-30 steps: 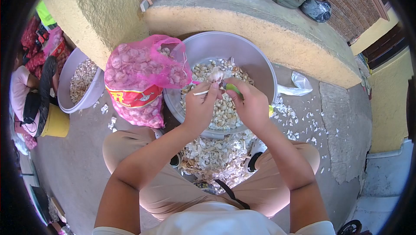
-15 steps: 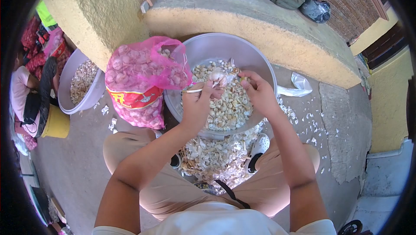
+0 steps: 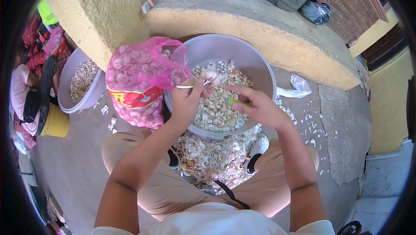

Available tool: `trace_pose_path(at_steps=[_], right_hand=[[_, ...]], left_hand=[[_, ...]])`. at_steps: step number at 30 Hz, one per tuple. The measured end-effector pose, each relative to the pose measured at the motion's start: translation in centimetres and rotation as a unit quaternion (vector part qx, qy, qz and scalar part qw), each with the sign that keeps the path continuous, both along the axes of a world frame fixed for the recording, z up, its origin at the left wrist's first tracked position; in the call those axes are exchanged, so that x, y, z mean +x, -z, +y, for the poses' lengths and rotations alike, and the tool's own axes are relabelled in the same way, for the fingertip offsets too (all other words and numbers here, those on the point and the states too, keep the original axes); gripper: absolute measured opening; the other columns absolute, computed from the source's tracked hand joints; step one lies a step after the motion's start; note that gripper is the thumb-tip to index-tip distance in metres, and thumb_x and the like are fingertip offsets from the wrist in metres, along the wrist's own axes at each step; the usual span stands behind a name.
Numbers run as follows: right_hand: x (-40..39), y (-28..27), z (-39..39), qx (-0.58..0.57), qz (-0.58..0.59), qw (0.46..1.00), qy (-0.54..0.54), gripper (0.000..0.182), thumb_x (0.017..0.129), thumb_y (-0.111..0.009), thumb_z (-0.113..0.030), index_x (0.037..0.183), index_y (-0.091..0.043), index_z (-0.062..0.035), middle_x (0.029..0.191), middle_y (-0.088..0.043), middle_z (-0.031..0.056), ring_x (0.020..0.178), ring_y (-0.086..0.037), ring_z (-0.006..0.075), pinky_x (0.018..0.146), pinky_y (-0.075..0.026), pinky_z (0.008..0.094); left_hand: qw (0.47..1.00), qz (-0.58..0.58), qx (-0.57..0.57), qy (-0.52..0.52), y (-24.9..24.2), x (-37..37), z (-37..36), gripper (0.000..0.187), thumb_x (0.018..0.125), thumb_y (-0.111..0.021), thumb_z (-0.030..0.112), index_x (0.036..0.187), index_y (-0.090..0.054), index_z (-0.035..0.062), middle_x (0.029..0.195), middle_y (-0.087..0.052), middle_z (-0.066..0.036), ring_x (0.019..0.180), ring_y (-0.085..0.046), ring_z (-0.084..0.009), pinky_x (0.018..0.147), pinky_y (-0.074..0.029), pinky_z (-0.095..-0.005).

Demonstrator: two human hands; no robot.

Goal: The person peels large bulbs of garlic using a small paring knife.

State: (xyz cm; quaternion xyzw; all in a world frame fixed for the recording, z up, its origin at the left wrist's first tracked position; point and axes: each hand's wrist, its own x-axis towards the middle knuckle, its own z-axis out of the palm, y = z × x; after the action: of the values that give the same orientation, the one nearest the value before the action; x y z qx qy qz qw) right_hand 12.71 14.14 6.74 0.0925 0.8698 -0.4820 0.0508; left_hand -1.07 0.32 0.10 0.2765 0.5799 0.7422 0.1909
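My left hand (image 3: 187,98) is closed around a whitish garlic bulb (image 3: 211,76), held above the basin. A thin white strip (image 3: 185,86) shows across its fingers; I cannot make out what it is. Over the right part of the basin, my right hand (image 3: 255,106) grips a small tool with a yellow-green handle (image 3: 238,102), its working end hard to see. Beneath both hands, loose garlic cloves (image 3: 216,115) fill the bottom of the large grey-lilac basin (image 3: 255,53).
Left of the basin stands a pink mesh sack of garlic bulbs (image 3: 130,70). Garlic skins (image 3: 216,150) are heaped between my feet. Another person (image 3: 26,89) sits at far left beside a second basin (image 3: 97,92). A concrete ledge (image 3: 260,27) runs behind.
My right hand has moved down and away from the bulb, exposing more of the yellow-green handle. My left hand has shifted slightly left with the garlic bulb.
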Motion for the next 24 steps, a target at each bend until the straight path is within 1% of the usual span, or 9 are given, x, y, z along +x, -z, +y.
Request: trace_pose_path(at_steps=[1, 4, 7, 9, 13, 15, 18, 22, 24], right_hand=[[-0.1, -0.2, -0.2, 0.001, 0.04, 0.998, 0.044, 0.042, 0.082, -0.056, -0.027, 0.12, -0.046, -0.0138, 0.096, -0.059, 0.0149, 0.086, -0.058, 0.0241, 0.075, -0.044, 0.0325], [-0.3, 0.5, -0.5, 0.058, 0.09, 0.991, 0.086, 0.043, 0.082, -0.057, -0.015, 0.123, -0.044, -0.0126, 0.082, -0.06, 0.0071, 0.073, -0.053, 0.0106, 0.069, -0.043, 0.0253], [-0.6, 1.6, -0.7, 0.101, 0.1, 0.985, 0.102, 0.044, 0.08, -0.058, -0.023, 0.122, -0.045, -0.0168, 0.094, -0.06, 0.0172, 0.08, -0.059, 0.0311, 0.07, -0.046, 0.0357], [-0.6, 1.8, -1.1, 0.124, 0.117, 0.98, 0.103, 0.045, 0.08, -0.059, -0.023, 0.122, -0.045, -0.0166, 0.093, -0.06, 0.0168, 0.079, -0.059, 0.0315, 0.068, -0.046, 0.0364], [-0.6, 2.2, -1.3, 0.141, 0.162, 0.971, 0.109, 0.046, 0.079, -0.059, -0.023, 0.122, -0.045, -0.0156, 0.091, -0.06, 0.0164, 0.078, -0.058, 0.0316, 0.068, -0.046, 0.0366], [-0.6, 2.1, -1.3, 0.146, 0.157, 0.971, 0.106, 0.046, 0.079, -0.06, -0.024, 0.122, -0.046, -0.0149, 0.091, -0.06, 0.0158, 0.079, -0.058, 0.0314, 0.068, -0.046, 0.0363], [-0.6, 2.0, -1.5, 0.149, 0.162, 0.97, 0.105, 0.044, 0.079, -0.059, -0.022, 0.121, -0.047, -0.0147, 0.09, -0.06, 0.0148, 0.079, -0.058, 0.0309, 0.068, -0.046, 0.0358], [-0.8, 3.0, -1.0, 0.178, 0.24, 0.95, 0.09, 0.041, 0.08, -0.057, -0.019, 0.12, -0.048, -0.0149, 0.088, -0.06, 0.0135, 0.077, -0.057, 0.0296, 0.067, -0.046, 0.0349], [-0.8, 2.9, -1.1, 0.188, 0.237, 0.949, 0.091, 0.04, 0.081, -0.057, -0.018, 0.12, -0.048, -0.0151, 0.089, -0.06, 0.0132, 0.077, -0.057, 0.0289, 0.066, -0.046, 0.0343]], left_hand=[[1.0, -0.006, -0.004, 0.002, -0.2, 0.2, -0.1, 0.031, 0.088, -0.046, 0.015, 0.062, -0.052, -0.0002, 0.057, -0.054, -0.005, 0.062, -0.06, -0.0134, 0.054, -0.043, -0.0227], [0.999, -0.023, -0.023, 0.017, -0.9, 0.8, -0.3, 0.03, 0.089, -0.045, 0.015, 0.063, -0.052, 0.0002, 0.058, -0.054, -0.005, 0.062, -0.058, -0.0128, 0.057, -0.042, -0.0234], [0.997, -0.051, -0.039, 0.039, -1.0, 1.4, -0.4, 0.029, 0.089, -0.043, 0.017, 0.067, -0.052, 0.0008, 0.061, -0.053, -0.005, 0.062, -0.053, -0.0117, 0.062, -0.041, -0.0245], [0.995, -0.086, -0.026, 0.042, -0.9, 1.9, -0.2, 0.03, 0.089, -0.043, 0.019, 0.067, -0.052, 0.0007, 0.062, -0.054, -0.006, 0.061, -0.051, -0.0112, 0.062, -0.041, -0.0246], [0.996, -0.076, -0.016, 0.045, -0.9, 2.2, -0.2, 0.031, 0.09, -0.042, 0.02, 0.067, -0.052, 0.0006, 0.062, -0.054, -0.005, 0.062, -0.051, -0.0109, 0.061, -0.041, -0.0245], [0.996, -0.071, -0.018, 0.042, -1.1, 2.3, -0.2, 0.032, 0.09, -0.042, 0.021, 0.068, -0.052, 0.0005, 0.063, -0.054, -0.005, 0.062, -0.051, -0.0108, 0.061, -0.041, -0.0243], [0.997, -0.07, -0.003, 0.039, -0.6, 2.0, -0.2, 0.034, 0.09, -0.043, 0.021, 0.064, -0.053, 0.0011, 0.062, -0.056, -0.005, 0.066, -0.058, -0.012, 0.058, -0.041, -0.0225], [0.993, -0.105, 0.022, 0.047, -0.7, 2.4, -0.3, 0.033, 0.09, -0.043, 0.021, 0.065, -0.053, 0.0015, 0.061, -0.055, -0.004, 0.068, -0.059, -0.0131, 0.058, -0.042, -0.0224], [0.993, -0.107, 0.029, 0.048, -0.7, 2.6, -0.3, 0.032, 0.09, -0.043, 0.02, 0.066, -0.053, 0.0017, 0.061, -0.054, -0.004, 0.069, -0.06, -0.0139, 0.058, -0.042, -0.0225]])
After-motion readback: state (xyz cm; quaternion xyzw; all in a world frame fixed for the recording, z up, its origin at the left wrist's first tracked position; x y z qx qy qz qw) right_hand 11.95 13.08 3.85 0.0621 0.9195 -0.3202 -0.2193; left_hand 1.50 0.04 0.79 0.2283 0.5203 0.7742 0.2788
